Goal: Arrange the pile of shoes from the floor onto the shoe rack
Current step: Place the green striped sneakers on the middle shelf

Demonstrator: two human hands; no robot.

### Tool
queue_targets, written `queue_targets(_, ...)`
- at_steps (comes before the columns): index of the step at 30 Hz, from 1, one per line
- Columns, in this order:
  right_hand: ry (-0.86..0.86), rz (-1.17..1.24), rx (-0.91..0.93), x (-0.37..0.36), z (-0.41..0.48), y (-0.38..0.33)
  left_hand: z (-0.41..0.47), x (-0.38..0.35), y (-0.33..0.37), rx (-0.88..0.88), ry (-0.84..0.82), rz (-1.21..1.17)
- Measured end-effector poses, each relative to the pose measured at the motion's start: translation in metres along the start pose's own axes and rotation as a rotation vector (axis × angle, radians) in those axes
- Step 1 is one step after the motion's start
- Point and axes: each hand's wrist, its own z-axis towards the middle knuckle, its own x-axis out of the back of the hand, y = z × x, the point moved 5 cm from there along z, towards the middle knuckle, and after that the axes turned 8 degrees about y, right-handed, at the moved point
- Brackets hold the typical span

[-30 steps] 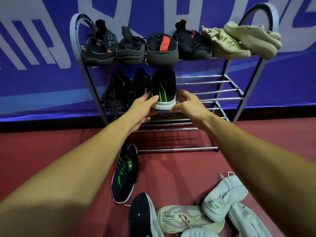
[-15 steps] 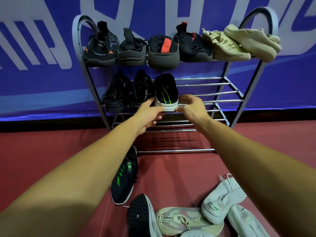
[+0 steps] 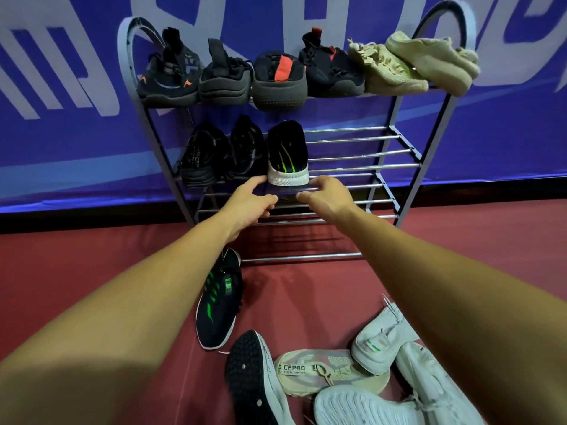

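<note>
On the floor, a beige shoe [image 3: 325, 371] lettered "S CAPAO" lies among the pile. Farther on, my left hand [image 3: 251, 204] and right hand [image 3: 328, 199], fingers loose and holding nothing, have drawn back from the green-striped shoe [image 3: 287, 156], which stands at the front edge of the shoe rack's [image 3: 352, 138] middle shelf. Two places left of it is a black shoe [image 3: 199, 157] marked "MS CAP".

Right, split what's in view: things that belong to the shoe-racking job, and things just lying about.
Job:
shoe rack
green-striped black shoe on the middle shelf
matching shoe on the floor
pile of white and beige shoes

Just there:
blue banner behind the rack
red floor
</note>
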Motion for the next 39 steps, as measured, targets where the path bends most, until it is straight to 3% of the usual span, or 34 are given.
queue_targets(8,-0.166,-0.224,0.054,-0.034,-0.023,0.001,-0.013,0.002,-0.036,0.033,-0.113,0.234)
queue_targets(19,-0.369,-0.426,0.075,-0.127,-0.026,0.01,0.001,0.048,-0.127,0.148,-0.114,0.484)
queue_targets(39,-0.671,-0.415,-0.118,-0.303,-0.053,0.114,0.023,0.054,-0.295,0.36,-0.227,0.732)
